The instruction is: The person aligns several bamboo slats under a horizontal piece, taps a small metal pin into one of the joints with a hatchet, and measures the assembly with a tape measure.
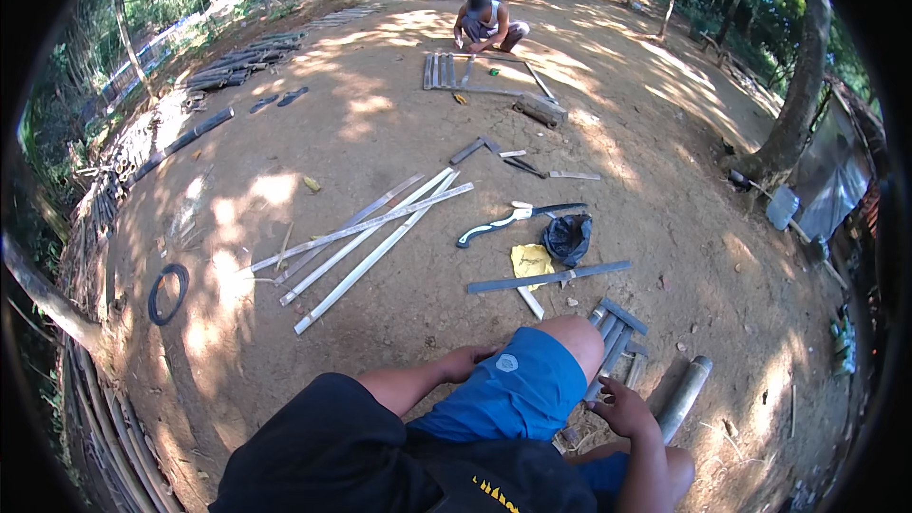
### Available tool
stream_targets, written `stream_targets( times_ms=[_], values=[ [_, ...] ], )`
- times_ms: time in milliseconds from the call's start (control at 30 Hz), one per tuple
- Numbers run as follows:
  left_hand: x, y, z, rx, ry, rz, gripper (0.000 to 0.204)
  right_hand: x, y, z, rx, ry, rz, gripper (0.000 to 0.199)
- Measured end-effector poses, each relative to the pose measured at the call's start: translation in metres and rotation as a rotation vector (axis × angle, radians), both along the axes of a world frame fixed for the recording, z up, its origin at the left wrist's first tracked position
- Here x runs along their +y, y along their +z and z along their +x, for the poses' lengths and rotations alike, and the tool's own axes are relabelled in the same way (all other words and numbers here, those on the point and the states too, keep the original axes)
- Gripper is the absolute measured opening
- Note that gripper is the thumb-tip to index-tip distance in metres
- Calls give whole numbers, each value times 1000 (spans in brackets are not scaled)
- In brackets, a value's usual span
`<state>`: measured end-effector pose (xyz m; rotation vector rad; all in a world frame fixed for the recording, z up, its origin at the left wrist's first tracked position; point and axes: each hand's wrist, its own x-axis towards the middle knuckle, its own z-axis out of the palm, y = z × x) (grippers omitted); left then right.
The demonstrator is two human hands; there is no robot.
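My right hand (pixel 627 410) is beside my right knee, at the near end of a small group of grey slats (pixel 616 337). Its thumb and forefinger are apart and touch or nearly touch the slat end; no firm grip shows. A crosspiece (pixel 625 315) lies over the far ends of these slats. My left hand (pixel 470 359) is against my blue shorts, its fingers partly hidden by the thigh. Just right of my right hand lies a thick grey bamboo pole (pixel 686 397).
Ahead lie a long dark slat (pixel 549 276), a pruning saw (pixel 513 219), a black bag (pixel 567 238) and yellow paper (pixel 531 266). Pale strips (pixel 378 236) cross at left, near a black coil (pixel 168 294). Farther off, a person (pixel 484 24) squats at a slatted frame (pixel 440 87).
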<state>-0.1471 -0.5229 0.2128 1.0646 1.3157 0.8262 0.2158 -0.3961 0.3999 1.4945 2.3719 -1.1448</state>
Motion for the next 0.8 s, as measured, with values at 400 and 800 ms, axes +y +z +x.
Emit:
stream_targets(
  times_ms=[400, 800],
  values=[
    [-1, 3, 9, -177, 85, -46, 59, 1, 2, -2, -13, 11, -9, 76],
    [-6, 15, 6, -57, -36, 18, 75, -1, 5, -4, 7, 41, 16, 75]
  ],
)
